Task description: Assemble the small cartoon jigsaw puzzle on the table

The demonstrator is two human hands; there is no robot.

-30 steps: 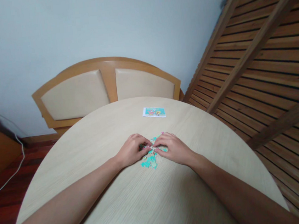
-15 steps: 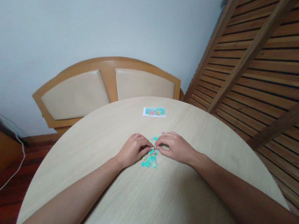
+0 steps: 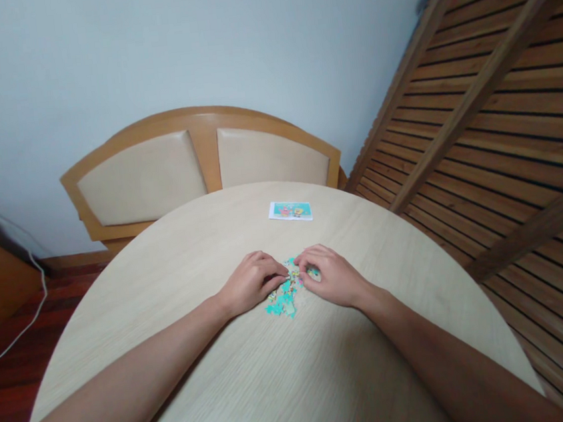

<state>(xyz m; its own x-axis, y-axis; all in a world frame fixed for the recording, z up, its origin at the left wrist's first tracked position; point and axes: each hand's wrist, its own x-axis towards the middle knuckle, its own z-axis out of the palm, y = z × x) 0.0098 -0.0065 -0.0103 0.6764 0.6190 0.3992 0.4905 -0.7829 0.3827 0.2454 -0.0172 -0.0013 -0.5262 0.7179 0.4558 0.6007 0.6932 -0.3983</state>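
Small turquoise jigsaw puzzle pieces (image 3: pixel 285 302) lie clustered on the table between and in front of my hands, some with yellow and pink print. My left hand (image 3: pixel 255 281) rests at the left of the cluster, thumb and fingertips pinched at a jigsaw puzzle piece mostly hidden by the fingers. To its right, my right hand (image 3: pixel 333 277) is curled over the other side of the cluster, thumb and index finger bent into a ring. Whatever lies between those fingertips is too small to make out. More pieces show through the ring and beyond the fingers.
A picture card (image 3: pixel 290 211) with pink and yellow cartoon figures lies farther back on the round wooden table (image 3: pixel 220 392). Behind the table stands a padded headboard (image 3: pixel 191 116). Slatted wood (image 3: pixel 508 120) leans at the right, and a white cable (image 3: pixel 44 289) hangs at left.
My right hand has shifted slightly right, away from the left fingertips, and its fingers have curled rounder. Pieces beneath it now show more. My left hand has barely moved.
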